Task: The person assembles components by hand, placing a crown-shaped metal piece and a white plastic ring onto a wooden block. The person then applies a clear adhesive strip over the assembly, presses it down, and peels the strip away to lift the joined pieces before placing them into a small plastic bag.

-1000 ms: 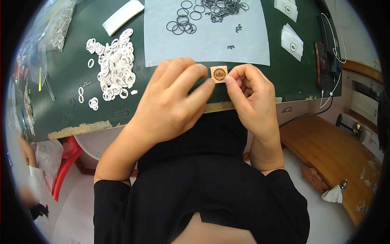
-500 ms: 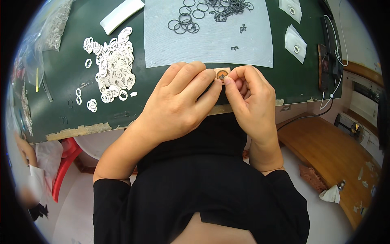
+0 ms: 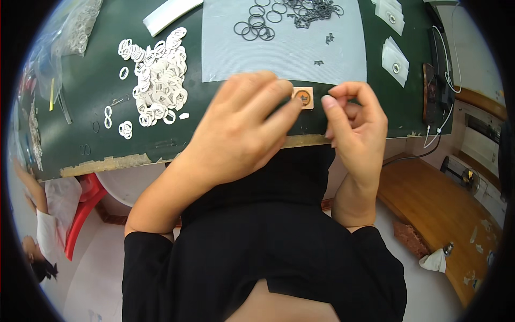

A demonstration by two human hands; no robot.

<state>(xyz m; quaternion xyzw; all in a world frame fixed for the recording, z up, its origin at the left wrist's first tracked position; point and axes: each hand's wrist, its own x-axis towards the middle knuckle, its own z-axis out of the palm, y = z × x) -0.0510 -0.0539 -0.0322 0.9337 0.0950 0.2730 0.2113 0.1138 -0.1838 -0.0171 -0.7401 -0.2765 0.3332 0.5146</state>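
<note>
A small square tan block [image 3: 310, 101] lies at the table's near side, between my two hands. On its face is a round recess with an orange centre, a dark ring [image 3: 309, 96] and a small dark crown-shaped piece [image 3: 303, 99]. My left hand [image 3: 241, 126] is smeared by motion; its forefinger reaches the block's left edge, and its thumb is mostly hidden. To the right, apart from the block, my right hand [image 3: 359, 126] has thumb and forefinger brought together and the other fingers curled. Whatever may be between those fingertips is too small to make out.
Beyond the hands a pale sheet [image 3: 236, 59] carries black rings [image 3: 257, 24] and loose crown-shaped pieces [image 3: 318, 63]. White oval pieces [image 3: 161, 78] are heaped at left. Small clear bags [image 3: 394, 61] and a phone [image 3: 429, 94] lie at right. Another person [image 3: 45, 231] is at far left.
My right hand has drawn away from the block to the right. My left hand has shifted and blurred, and more of the block shows. The whole view has shifted slightly.
</note>
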